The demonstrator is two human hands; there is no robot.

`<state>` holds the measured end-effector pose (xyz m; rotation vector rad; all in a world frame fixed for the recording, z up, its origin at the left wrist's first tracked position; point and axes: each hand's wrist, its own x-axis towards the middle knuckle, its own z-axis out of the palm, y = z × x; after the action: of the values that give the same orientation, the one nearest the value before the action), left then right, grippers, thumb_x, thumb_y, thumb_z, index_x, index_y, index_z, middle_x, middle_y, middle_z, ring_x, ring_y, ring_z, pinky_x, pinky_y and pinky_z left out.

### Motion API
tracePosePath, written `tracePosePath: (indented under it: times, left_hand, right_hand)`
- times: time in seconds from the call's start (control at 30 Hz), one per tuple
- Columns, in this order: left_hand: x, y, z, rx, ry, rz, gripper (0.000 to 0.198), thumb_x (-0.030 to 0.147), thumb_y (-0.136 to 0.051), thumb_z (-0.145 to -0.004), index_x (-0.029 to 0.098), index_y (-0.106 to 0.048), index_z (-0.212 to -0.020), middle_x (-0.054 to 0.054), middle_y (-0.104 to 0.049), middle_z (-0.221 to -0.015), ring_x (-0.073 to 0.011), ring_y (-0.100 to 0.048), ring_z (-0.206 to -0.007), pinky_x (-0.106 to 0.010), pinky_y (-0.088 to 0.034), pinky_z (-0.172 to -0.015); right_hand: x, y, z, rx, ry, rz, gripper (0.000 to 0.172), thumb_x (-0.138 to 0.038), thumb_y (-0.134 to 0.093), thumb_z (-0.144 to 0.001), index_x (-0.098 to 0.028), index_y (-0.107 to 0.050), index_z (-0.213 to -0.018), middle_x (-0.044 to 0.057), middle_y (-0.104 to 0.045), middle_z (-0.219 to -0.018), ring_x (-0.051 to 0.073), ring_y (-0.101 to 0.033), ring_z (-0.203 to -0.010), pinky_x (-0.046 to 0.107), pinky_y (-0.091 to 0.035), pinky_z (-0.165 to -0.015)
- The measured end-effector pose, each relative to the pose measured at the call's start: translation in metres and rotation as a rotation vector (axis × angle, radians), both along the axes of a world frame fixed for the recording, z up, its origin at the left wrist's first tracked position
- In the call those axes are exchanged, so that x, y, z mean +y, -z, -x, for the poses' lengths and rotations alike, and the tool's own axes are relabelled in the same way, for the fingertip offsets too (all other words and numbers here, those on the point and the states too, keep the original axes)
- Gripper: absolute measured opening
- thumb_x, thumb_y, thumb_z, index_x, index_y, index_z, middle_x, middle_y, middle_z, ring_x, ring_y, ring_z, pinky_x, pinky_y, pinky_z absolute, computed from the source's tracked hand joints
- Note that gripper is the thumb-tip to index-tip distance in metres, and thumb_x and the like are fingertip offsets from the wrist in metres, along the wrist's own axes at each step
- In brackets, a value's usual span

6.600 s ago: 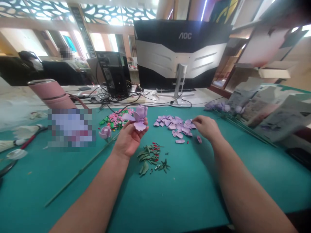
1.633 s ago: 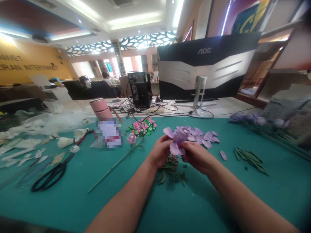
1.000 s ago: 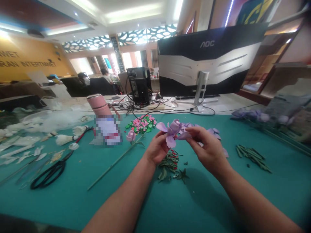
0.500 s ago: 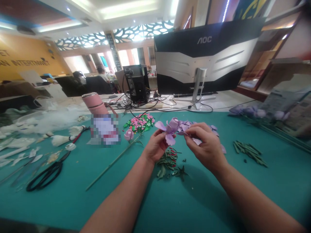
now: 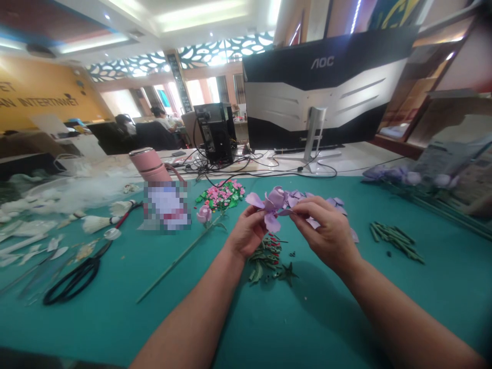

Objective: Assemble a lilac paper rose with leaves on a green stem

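Left hand (image 5: pixel 249 233) and right hand (image 5: pixel 326 230) hold a lilac craft flower (image 5: pixel 272 205) over a green work mat (image 5: pixel 115 328).

The flower is held between the hands, just in front of a heap of loose lilac petals (image 5: pixel 338 204). The left fingers (image 5: pixel 255 218) curl around its base, with the thumb pressed against it. The right fingers (image 5: pixel 307 207) are pressed together, pinching a thin lilac petal (image 5: pixel 286 211) with the thumb where it meets the flower. Directly below the hands lie green leaves and small red pieces (image 5: pixel 267 261). A bundle of green stems (image 5: pixel 395 249) lies to the right. To the left lie a pink flower on a long stem (image 5: pixel 204 215), a pile of pink and green pieces (image 5: pixel 221 195), and black-handled scissors (image 5: pixel 71 282).
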<state>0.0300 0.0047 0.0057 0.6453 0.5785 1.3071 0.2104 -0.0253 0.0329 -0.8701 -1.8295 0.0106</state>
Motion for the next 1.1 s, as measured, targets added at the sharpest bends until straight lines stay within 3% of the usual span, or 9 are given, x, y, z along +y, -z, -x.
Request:
tracePosePath:
  times: [0.23,1.1]
  left_hand:
    - [0.0006,0.0011,0.0009,0.006,0.014,-0.013,0.031,0.014,-0.085,-0.061,0.014,-0.070,-0.088,0.000,-0.071,-0.075,-0.0092,-0.063,-0.065,-0.020,-0.048,-0.060]
    - [-0.0034,-0.0001,-0.0034,0.060,-0.031,0.000,0.035,0.014,-0.089,-0.054,0.012,-0.070,-0.083,-0.001,-0.071,-0.075,-0.0094,-0.063,-0.064,-0.021,-0.050,-0.063]
  right_hand:
    - [0.0005,0.0009,-0.0004,-0.008,-0.003,-0.008,0.007,-0.015,-0.063,-0.089,-0.020,-0.066,-0.091,0.004,-0.067,-0.092,0.014,-0.063,-0.085,0.026,-0.050,-0.075]
    - [-0.0050,-0.0059,-0.0011,-0.050,0.030,-0.047,0.009,-0.015,-0.061,-0.090,-0.021,-0.068,-0.092,0.003,-0.068,-0.089,0.015,-0.065,-0.082,0.026,-0.052,-0.074]
